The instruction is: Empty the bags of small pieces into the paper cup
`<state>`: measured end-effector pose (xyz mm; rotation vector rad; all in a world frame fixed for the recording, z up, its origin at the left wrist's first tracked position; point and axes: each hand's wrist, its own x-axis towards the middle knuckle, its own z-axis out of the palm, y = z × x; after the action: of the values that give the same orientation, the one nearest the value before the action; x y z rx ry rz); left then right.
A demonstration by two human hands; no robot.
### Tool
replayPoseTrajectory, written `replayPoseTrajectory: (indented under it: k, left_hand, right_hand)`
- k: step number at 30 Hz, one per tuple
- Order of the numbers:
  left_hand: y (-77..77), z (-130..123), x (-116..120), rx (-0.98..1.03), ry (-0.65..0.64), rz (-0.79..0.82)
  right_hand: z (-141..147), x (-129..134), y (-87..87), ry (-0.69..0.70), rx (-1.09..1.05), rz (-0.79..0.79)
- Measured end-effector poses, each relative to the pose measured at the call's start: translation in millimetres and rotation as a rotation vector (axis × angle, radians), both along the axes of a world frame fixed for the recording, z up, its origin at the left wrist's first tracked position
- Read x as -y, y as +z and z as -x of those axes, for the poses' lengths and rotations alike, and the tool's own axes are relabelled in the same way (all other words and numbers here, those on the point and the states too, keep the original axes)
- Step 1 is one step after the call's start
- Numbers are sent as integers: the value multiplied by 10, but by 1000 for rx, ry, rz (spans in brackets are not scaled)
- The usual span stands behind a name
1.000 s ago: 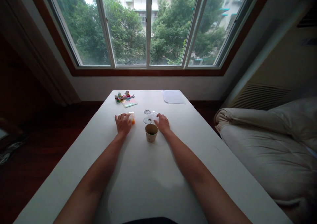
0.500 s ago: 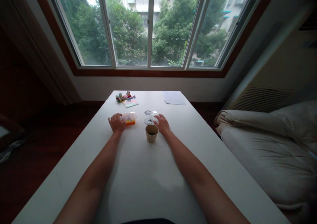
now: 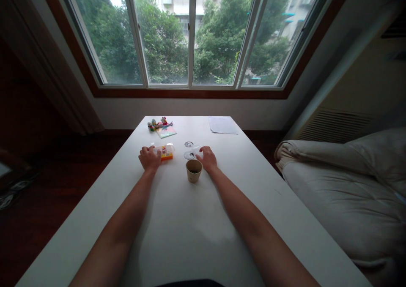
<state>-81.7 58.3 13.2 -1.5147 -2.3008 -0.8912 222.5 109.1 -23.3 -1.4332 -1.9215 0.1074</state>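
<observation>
My left hand (image 3: 149, 157) is closed on the left side of a small orange and yellow box (image 3: 166, 153). Clear plastic (image 3: 169, 146) lies over the top of this box. Across from it, my right hand (image 3: 207, 157) curls its thumb and fingers at the edge of a clear plastic piece (image 3: 196, 150), whose exact shape is hard to make out. To the left of that hand, two round, dark-rimmed pieces lie flat, the nearer disc (image 3: 189, 155) and the farther disc (image 3: 188, 144). A brown paper cup (image 3: 193, 171) stands upright just in front, with something dark inside.
Several small colourful figurines (image 3: 155, 125) stand at the table's far left by a pale card (image 3: 166, 132). White paper sheets (image 3: 223, 125) lie at the far right of the white table (image 3: 190, 228). A beige sofa (image 3: 336, 194) is beyond the right edge.
My left fingers have curled in more, and more of the box's printed top shows. The clear plastic at my right hand has shifted slightly; the cup stays in place.
</observation>
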Motion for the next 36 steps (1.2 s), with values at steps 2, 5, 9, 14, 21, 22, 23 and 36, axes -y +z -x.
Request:
replayPoseTrajectory:
  k: [2, 5, 9, 14, 21, 22, 23, 36]
  left_hand:
    - [-13, -35, 0, -7, -28, 0]
    - [-26, -80, 9, -6, -63, -15]
    - [-19, -157, 29, -35, -165, -74]
    - [1, -328, 75, -152, -376, -33]
    - [-41, -400, 82, -151, -433, 90]
    - [-40, -395, 81, -143, -437, 91]
    - [-36, -391, 81, -138, -439, 92]
    - [56, -382, 102, -107, -405, 95]
  right_hand:
    - [-3, -12, -9, -52, -8, -11]
    - [-17, -38, -28, -89, -50, -12]
    - [-3, -40, -30, 15, -114, -21]
    - [90, -31, -48, 261, -125, 32]
    - [112, -94, -102, 270, -18, 3]
    - [111, -93, -104, 251, -5, 6]
    - [113, -89, -104, 241, 1, 22]
    - [241, -50, -62, 439, 90, 181]
